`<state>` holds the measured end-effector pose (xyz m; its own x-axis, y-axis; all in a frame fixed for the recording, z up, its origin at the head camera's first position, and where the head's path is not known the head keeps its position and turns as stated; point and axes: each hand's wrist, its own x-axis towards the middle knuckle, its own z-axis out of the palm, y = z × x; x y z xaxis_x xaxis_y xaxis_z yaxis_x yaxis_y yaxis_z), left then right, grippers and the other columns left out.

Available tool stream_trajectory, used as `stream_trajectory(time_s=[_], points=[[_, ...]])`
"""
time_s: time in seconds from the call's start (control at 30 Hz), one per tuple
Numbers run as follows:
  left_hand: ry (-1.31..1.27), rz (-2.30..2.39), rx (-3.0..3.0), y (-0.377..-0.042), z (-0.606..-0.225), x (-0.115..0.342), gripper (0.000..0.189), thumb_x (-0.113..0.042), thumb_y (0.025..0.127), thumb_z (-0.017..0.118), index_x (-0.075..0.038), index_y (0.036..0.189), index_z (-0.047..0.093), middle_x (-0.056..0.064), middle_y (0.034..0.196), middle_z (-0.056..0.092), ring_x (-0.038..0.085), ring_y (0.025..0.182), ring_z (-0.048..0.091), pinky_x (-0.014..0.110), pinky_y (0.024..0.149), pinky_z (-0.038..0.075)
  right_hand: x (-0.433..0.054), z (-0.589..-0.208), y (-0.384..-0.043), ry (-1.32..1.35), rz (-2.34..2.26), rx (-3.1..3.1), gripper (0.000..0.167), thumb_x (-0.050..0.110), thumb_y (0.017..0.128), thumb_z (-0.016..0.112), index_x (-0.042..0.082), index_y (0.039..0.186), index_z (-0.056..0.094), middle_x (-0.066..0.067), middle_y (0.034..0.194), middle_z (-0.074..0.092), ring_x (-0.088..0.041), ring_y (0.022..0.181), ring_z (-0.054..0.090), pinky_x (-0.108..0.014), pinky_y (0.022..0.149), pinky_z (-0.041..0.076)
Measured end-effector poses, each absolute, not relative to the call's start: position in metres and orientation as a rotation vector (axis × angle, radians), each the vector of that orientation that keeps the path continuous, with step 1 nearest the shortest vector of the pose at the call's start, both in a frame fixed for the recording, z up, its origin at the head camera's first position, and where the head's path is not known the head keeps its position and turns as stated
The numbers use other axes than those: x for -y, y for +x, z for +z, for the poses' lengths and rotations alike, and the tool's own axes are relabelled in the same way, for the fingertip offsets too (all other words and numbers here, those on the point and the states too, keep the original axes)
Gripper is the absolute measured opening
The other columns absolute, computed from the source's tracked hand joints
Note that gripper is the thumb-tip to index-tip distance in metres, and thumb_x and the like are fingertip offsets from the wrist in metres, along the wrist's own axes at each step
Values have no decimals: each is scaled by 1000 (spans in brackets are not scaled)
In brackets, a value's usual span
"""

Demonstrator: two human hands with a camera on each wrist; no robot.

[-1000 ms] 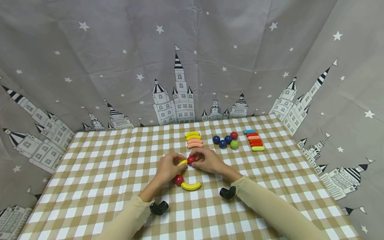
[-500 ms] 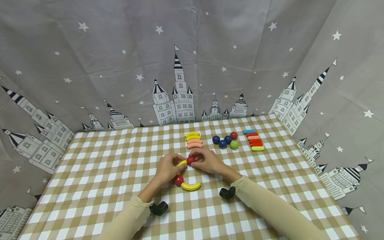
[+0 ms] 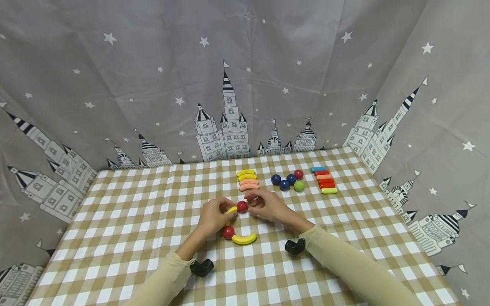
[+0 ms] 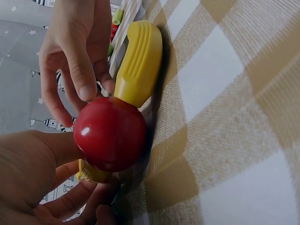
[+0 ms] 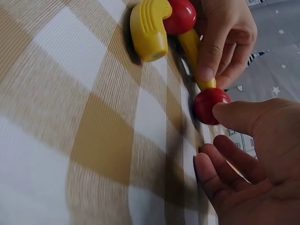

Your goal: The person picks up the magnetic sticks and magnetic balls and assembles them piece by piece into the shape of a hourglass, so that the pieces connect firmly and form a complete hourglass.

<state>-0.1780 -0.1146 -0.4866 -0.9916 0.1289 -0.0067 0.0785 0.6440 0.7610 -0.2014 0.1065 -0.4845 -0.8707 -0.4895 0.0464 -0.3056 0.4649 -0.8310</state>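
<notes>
My left hand (image 3: 214,214) pinches a yellow curved toy banana (image 3: 232,209) between thumb and fingers. At its far end a red ball (image 3: 242,207) touches it; the right wrist view shows that red ball (image 5: 206,107) at the banana's tip. My right hand (image 3: 269,205) is beside this ball with fingers spread, holding nothing; its thumb overlaps the ball in the right wrist view, and I cannot tell whether they touch. Nearer me, a second red ball (image 3: 228,232) meets another yellow banana (image 3: 244,239). Together the pieces form an open curve.
Behind the hands, a stack of yellow and pink curved pieces (image 3: 248,179) lies on the checked tablecloth (image 3: 134,238). Right of it are several blue balls (image 3: 284,185), a red ball (image 3: 298,174) and a green ball (image 3: 299,185). Coloured sticks (image 3: 324,180) lie farther right.
My right hand has let go of the far red ball and drawn slightly right. The left hand keeps hold of the banana. The view has shifted slightly.
</notes>
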Motion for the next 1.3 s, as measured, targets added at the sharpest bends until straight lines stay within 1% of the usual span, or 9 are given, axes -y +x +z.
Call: stream_trajectory(time_s=[0.1, 0.23, 0.47, 0.53, 0.7, 0.83, 0.97, 1.13, 1.3], points=[[173, 1279, -2800, -177, -487, 116, 16, -11, 85, 84, -8, 99, 76, -1, 83, 68, 17, 77, 54, 32, 70, 43, -112, -483, -201, -715, -1364, -2519, 37, 2, 91, 75, 5, 126, 66, -12, 120, 70, -22, 100, 70, -29, 84, 57], [172, 1265, -2815, -175, -487, 117, 17, -11, 84, 84, -8, 98, 76, -1, 80, 66, 17, 75, 53, 32, 69, 41, -120, -481, -200, -711, -1369, -2536, 37, 1, 91, 74, 3, 127, 65, -14, 122, 69, -26, 103, 70, -32, 86, 57], [185, 1278, -2824, -170, -486, 118, 17, -10, 83, 84, -7, 97, 75, -1, 77, 63, 16, 71, 51, 32, 65, 41, -124, -480, -205, -643, -1330, -2670, 37, 7, 92, 76, 6, 128, 65, -11, 124, 69, -26, 104, 68, -40, 91, 56], [188, 1280, -2829, -169, -486, 118, 17, -10, 82, 84, -8, 96, 75, -1, 76, 62, 16, 71, 51, 31, 64, 41, -123, -480, -207, -612, -1332, -2702, 40, 8, 92, 75, 7, 130, 65, -10, 126, 68, -27, 106, 67, -41, 91, 55], [213, 1262, -2859, -166, -486, 119, 15, -9, 82, 83, -9, 93, 72, -2, 74, 61, 15, 68, 51, 29, 63, 42, -117, -483, -214, -567, -1312, -2767, 48, 11, 94, 74, 11, 140, 61, -7, 133, 65, -25, 106, 66, -40, 90, 55], [237, 1265, -2851, -165, -486, 120, 14, -8, 82, 81, -9, 92, 71, -2, 73, 60, 14, 67, 51, 28, 61, 42, -113, -484, -219, -556, -1314, -2768, 47, 10, 93, 74, 12, 139, 61, -5, 137, 63, -23, 103, 67, -37, 90, 55], [246, 1271, -2840, -164, -485, 120, 14, -7, 82, 80, -10, 91, 69, -3, 74, 61, 14, 67, 51, 27, 60, 43, -110, -485, -222, -543, -1326, -2761, 44, 8, 93, 74, 11, 136, 63, -5, 134, 64, -21, 101, 67, -36, 88, 55], [258, 1265, -2843, -162, -484, 121, 15, -7, 81, 80, -10, 90, 68, -2, 73, 61, 14, 65, 51, 27, 58, 42, -109, -486, -225, -557, -1300, -2783, 39, 7, 92, 75, 8, 131, 66, -7, 124, 67, -21, 98, 65, -37, 87, 55], [255, 1268, -2837, -163, -485, 122, 16, -7, 81, 80, -11, 90, 67, -1, 72, 60, 14, 65, 51, 27, 57, 41, -106, -487, -228, -550, -1270, -2811, 32, 9, 92, 77, 8, 123, 68, -6, 116, 67, -18, 94, 63, -35, 84, 54]])
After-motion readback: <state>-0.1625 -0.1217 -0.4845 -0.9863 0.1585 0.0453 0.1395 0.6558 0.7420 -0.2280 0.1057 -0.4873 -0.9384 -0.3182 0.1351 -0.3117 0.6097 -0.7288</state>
